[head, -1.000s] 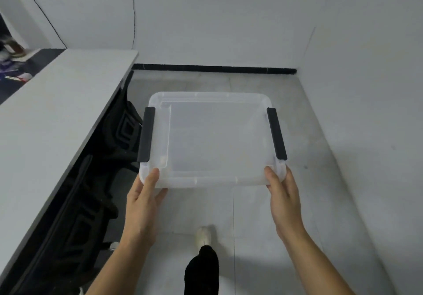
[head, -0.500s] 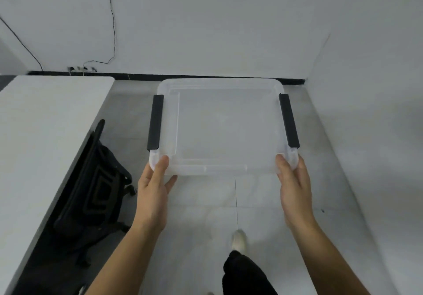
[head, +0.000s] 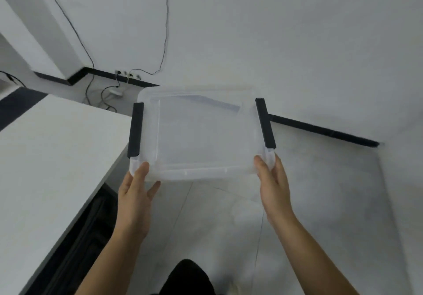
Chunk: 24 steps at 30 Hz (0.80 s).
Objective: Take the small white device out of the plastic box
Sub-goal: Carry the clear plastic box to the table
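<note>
I hold a flat translucent plastic box lid (head: 201, 134) with a black clip on each side, level in the air in front of me. My left hand (head: 136, 191) grips its near left corner, thumb on top. At the near right corner my right hand (head: 273, 184) grips the same way. The floor shows through the plastic. Neither the box body nor any small white device is in view.
A white table (head: 50, 168) stands on my left, its edge just under the lid's left clip. Cables and a wall socket strip (head: 124, 73) lie at the far wall. White walls close in ahead and on the right. My dark trouser leg (head: 187, 276) is below.
I have turned left while carrying the lid. The table now sits closer under the lid's left side, and the black bag under the table has dropped out of sight.
</note>
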Available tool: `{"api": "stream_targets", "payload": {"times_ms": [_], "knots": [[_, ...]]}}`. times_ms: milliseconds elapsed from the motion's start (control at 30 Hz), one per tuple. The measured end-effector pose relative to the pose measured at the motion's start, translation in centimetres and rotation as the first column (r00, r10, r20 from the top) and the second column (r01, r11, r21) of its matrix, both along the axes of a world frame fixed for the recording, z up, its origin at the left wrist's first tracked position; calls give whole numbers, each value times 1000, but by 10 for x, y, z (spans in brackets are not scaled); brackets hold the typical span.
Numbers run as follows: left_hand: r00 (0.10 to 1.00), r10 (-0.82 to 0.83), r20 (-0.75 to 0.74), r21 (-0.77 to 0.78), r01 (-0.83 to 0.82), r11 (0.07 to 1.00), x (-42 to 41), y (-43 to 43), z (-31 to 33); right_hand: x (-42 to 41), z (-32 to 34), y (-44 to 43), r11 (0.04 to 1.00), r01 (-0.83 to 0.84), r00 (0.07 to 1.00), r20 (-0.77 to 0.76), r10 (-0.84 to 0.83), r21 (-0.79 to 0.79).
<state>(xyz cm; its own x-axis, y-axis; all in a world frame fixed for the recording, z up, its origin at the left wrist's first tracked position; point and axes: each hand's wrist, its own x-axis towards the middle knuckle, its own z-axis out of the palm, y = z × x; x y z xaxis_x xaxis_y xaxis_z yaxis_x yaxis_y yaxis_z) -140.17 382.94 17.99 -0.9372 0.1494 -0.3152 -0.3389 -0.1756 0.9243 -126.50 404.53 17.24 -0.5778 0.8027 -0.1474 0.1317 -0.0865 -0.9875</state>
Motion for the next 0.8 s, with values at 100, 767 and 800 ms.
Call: {"api": "stream_targets", "payload": {"times_ms": [100, 767, 800], "knots": [[992, 128, 12, 34, -128, 991, -70, 21, -15, -94, -4, 35, 992, -126, 992, 21, 125, 25], [930, 328, 165, -9, -331, 944, -579, 135, -64, -652, -48, 166, 954, -296, 946, 127, 299, -43], [907, 378, 185, -18, -381, 924, -600, 133, -70, -684, -56, 168, 940, -338, 929, 144, 342, -47]]}}
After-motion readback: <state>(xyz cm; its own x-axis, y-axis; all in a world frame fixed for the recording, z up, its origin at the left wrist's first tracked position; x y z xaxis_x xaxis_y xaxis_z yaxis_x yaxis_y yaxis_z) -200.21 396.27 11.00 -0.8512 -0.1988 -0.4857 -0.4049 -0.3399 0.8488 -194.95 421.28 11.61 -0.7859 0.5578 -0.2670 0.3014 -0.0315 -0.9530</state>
